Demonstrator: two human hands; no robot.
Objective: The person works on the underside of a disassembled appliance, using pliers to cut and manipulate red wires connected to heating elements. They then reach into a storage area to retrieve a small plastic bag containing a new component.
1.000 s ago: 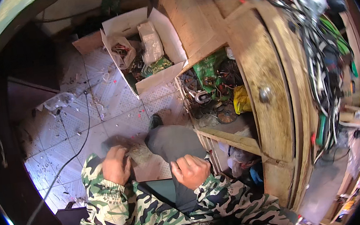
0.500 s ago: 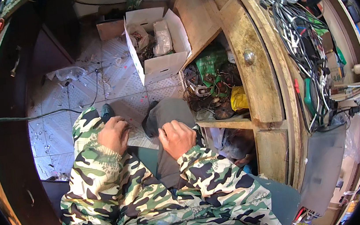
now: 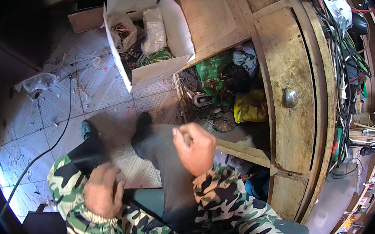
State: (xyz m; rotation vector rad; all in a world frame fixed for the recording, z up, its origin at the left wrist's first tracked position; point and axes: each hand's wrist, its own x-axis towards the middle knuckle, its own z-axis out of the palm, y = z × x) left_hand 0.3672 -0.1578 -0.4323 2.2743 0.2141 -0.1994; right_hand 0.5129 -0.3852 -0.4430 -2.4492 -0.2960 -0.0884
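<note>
At the left of the frame a black cable (image 3: 71, 100) curves over the littered floor (image 3: 107, 100); a shoe (image 3: 88, 129) stands to its right, and a foot swung that way could snag the loop, while small scraps underfoot could make it slip. The left hand (image 3: 103, 190), lower left of centre, is blurred; its fingers bend downward with nothing visible in them, and I cannot tell how far they close. The white box (image 3: 159, 71) at upper centre has its flaps up and bags and circuit boards inside; a knock from a knee would probably shift it, as it stands in the narrow floor space. The trousers (image 3: 167, 165), nearest the hands, lie in the lower centre: dark grey, plain, slightly blurred, one knee bent toward the box. Over their right edge the right hand (image 3: 194, 149) is raised, fingers curled into a loose fist with the thumb along them; whether it touches the cloth is unclear. Right of it, the open cupboard (image 3: 247, 152) holds a yellow bag (image 3: 249, 106) and jumbled parts; its bare wooden edge could scrape knuckles if the hand swings right. Black and white cords (image 3: 343, 85) hang tangled farther right.
</note>
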